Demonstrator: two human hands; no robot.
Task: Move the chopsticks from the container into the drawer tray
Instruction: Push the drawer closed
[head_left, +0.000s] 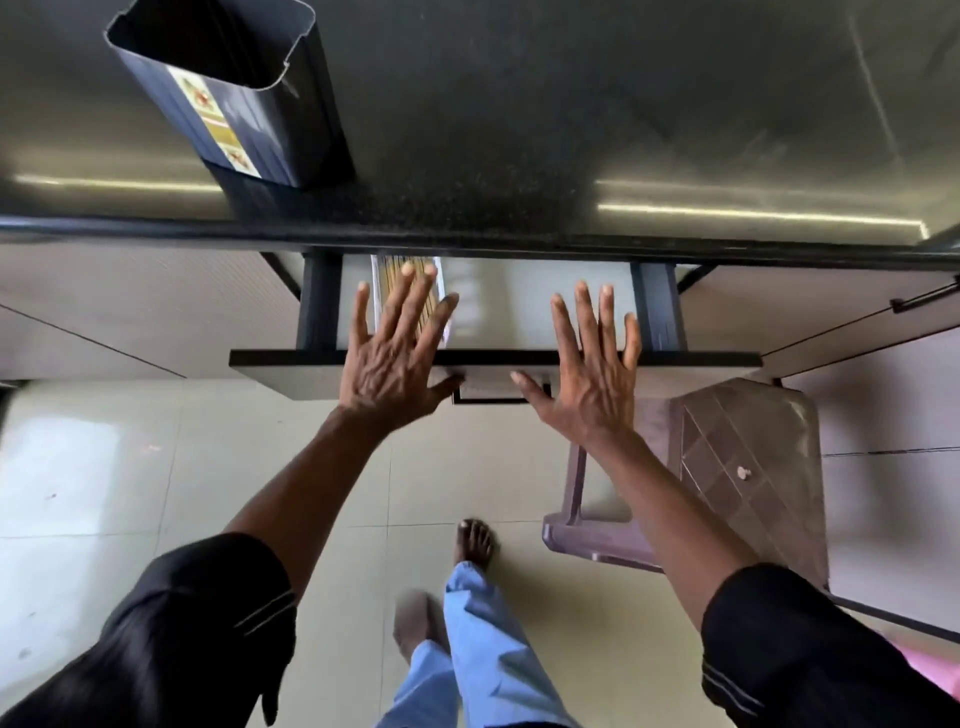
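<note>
A tall dark container (228, 98) with a yellow label stands on the black countertop at the upper left; I see nothing sticking out of its mouth. Below the counter the drawer (291, 375) is pulled out. At the drawer's left a narrow white tray (445, 306) holds wooden chopsticks (390, 280), lying lengthwise. My left hand (397, 353) hovers flat over the tray with fingers spread, hiding most of the chopsticks. My right hand (587, 364) is spread open over the drawer's front edge, near the black handle (488, 399). Neither hand holds anything.
The black countertop (571, 130) overhangs the back of the drawer. A brown plastic stool (727, 467) stands on the tiled floor just right of the drawer front. My bare feet and blue trouser legs are below, in front of the drawer.
</note>
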